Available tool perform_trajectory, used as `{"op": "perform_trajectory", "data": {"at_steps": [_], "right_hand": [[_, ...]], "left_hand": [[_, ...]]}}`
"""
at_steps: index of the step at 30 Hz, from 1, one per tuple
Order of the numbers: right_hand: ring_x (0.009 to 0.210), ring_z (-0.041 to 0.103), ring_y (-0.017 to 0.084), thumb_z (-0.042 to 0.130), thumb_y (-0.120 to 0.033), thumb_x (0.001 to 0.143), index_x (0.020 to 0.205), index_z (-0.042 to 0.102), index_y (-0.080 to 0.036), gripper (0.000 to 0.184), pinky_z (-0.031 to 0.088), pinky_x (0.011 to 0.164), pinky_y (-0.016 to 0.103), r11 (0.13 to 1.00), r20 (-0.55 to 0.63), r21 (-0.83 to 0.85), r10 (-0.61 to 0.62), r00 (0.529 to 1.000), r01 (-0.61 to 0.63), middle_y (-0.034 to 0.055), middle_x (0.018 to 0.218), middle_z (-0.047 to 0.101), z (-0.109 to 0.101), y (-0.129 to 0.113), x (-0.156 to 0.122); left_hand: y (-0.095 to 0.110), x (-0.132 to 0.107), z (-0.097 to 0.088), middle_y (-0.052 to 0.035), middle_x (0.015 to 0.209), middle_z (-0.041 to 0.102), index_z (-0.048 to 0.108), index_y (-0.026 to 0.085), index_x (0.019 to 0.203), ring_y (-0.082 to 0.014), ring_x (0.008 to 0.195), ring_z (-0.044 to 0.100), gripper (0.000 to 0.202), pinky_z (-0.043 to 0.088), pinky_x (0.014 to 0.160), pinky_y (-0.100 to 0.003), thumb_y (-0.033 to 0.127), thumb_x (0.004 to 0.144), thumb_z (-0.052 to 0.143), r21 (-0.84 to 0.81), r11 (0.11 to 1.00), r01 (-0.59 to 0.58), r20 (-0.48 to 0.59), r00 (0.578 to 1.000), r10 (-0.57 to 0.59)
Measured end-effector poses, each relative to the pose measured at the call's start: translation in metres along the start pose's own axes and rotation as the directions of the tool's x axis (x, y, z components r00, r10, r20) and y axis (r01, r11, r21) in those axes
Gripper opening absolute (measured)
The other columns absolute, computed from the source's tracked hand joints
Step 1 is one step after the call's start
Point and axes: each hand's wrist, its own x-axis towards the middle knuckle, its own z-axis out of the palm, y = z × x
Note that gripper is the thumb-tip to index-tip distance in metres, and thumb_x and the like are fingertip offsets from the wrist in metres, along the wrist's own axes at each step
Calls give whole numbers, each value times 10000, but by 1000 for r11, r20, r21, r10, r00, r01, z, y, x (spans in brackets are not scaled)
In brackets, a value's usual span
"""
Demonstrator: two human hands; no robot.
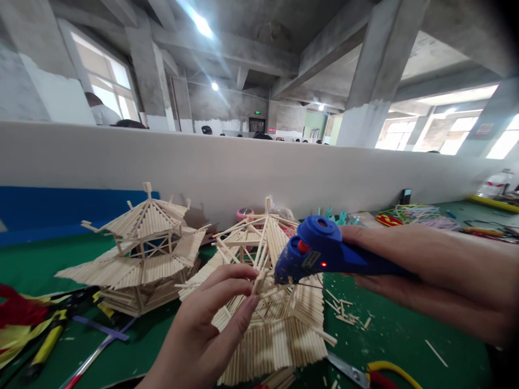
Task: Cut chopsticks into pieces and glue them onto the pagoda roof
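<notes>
In the head view my right hand (421, 270) grips a blue hot glue gun (320, 251), a small red light glowing on its side. Its tip reaches close to the fingers of my left hand (214, 319), which pinch a short wooden stick (258, 282). Whether tip and stick touch I cannot tell. Both hands are over a pagoda model (275, 346) built of thin wooden sticks, its upper roof partly open framework. To the left stands a second stick pagoda (150, 248) with its roofs covered in sticks.
Scissors (352, 373) with yellow and red handles lie at the front right, by scattered stick offcuts (344, 313). Yellow-black tools (48, 335) and purple strips (101, 328) lie at left. Behind runs a white partition (182, 156); coloured strips (425, 213) are at the back right.
</notes>
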Motion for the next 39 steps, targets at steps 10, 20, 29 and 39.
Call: {"op": "perform_trajectory", "data": {"at_steps": [10,20,29,39], "right_hand": [[880,636,196,462,-287,784,1295,271,-421,561,551,570,230,1000,-7,-12,-9,1000,9,-86,1075,636,0,0,-2],[828,649,188,433,-285,816,1268,360,-359,463,540,566,212,999,9,26,20,1000,-20,-56,1029,659,-3,-3,0],[890,626,203,466,-260,791,1274,354,-335,501,526,586,209,998,27,57,27,999,-29,-36,1070,642,-2,2,2],[860,620,233,417,-404,799,1238,409,-300,451,480,497,250,988,66,122,91,994,-98,9,1032,647,0,9,8]], "left_hand": [[1,0,0,-20,998,579,558,237,820,-156,958,564,147,480,786,-259,103,762,540,26,1000,14,-1,1000,-14],[1,1,0,-5,997,574,552,243,830,-139,965,563,163,468,798,-234,95,761,542,36,999,9,-6,1000,-8],[1,-1,-1,-12,988,582,557,231,814,-136,946,573,124,472,785,-232,117,766,540,54,998,8,-2,1000,-8],[2,-1,0,-2,967,593,569,228,805,-115,918,586,121,471,774,-190,120,752,555,62,998,7,-25,1000,-6]]}}
